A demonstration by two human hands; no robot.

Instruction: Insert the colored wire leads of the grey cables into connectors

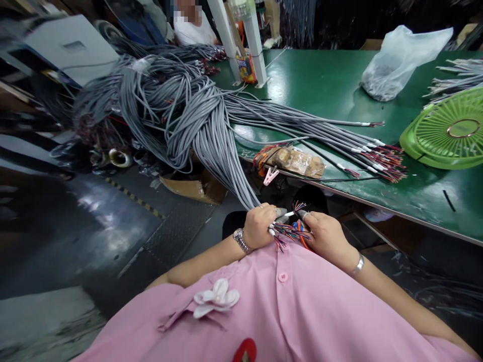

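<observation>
Left hand (260,223) closed around the end of a bundle of grey cables (230,163), just off the bench's front edge, in front of the pink shirt (302,306). Bundle runs up and left from the fist into a large tangled heap (151,100) at the bench's left end. White-sleeved ends and splayed coloured wires (289,231) stick out of the fist toward the right hand (326,234). Right fingers curled, grey-covered tips beside one raised cable end; cannot tell whether they pinch it. Something blue and orange shows under that hand, mostly hidden. On the green bench (320,85): second run of grey cables (302,120), bared ends pointing right, near the front edge; taped wooden block (298,161) at that edge, pink clip (270,176) beside it. Green fan (453,128) farther right; plastic bag (396,65) toward the far edge. Person in white (192,30) beyond the far left corner.
</observation>
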